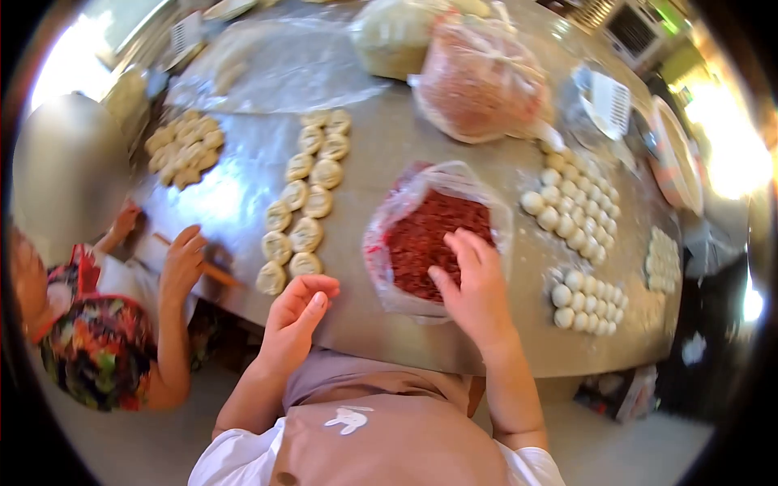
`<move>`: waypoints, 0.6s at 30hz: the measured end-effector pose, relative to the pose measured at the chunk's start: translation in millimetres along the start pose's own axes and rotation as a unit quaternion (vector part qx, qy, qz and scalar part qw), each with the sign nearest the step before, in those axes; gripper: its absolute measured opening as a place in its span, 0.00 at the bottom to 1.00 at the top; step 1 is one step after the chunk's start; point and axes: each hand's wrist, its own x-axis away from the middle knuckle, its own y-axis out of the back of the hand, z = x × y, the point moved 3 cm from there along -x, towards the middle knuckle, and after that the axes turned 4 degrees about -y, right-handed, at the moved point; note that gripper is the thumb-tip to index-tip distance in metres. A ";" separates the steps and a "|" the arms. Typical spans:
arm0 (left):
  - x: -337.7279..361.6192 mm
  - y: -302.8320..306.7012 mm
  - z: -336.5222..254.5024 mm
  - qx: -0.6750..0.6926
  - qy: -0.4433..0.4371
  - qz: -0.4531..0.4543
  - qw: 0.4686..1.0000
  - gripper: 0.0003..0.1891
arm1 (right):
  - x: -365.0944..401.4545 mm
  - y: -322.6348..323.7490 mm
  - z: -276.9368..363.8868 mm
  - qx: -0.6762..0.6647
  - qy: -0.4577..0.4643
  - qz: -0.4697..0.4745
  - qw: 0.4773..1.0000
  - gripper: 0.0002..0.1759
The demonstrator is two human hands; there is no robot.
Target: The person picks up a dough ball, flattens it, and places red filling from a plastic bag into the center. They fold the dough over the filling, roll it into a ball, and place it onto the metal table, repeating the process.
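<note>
An open plastic bag (509, 235) of dark red crumbly filling (425, 243) lies on the metal table in front of me. My right hand (474, 283) is over the filling at the bag's right side, thumb and fingers apart, with nothing visible between them. To the left of the bag, at the table's front edge, my left hand (298, 312) has its fingers curled and the thumb beside them; whether it holds something is hidden. Just beyond it, two rows of pale filled dough rounds (305, 235) run away from me.
White dough balls (571, 198) stand in groups on the right. Tied bags, one pinkish (482, 77), lie at the back. A co-worker (101, 340) at the left has a hand near a wooden stick (217, 274); dough pieces (185, 148) lie beyond.
</note>
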 end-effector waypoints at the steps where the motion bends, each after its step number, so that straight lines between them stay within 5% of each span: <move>1: 3.8 8.0 -2.4 -0.005 -0.018 -0.019 1.000 0.11 | -10.4 -12.1 -0.7 0.014 -0.013 0.010 1.000 0.29; 6: 16.7 68.1 15.9 -0.143 -0.119 -0.212 0.959 0.10 | -19.4 -40.9 -3.5 0.147 -0.066 0.060 0.985 0.34; 8: 19.7 82.2 12.8 -0.394 -0.156 -0.287 0.859 0.14 | -13.2 -27.9 -4.9 0.064 -0.075 0.129 0.987 0.33; 13: 5.8 84.6 27.3 -0.531 -0.150 -0.272 0.788 0.21 | -12.1 -8.6 -15.0 0.124 -0.115 0.135 0.976 0.32; 18: -5.1 76.0 26.9 -0.531 -0.113 -0.199 0.816 0.17 | -11.8 -6.5 -4.0 0.117 -0.103 0.172 0.973 0.28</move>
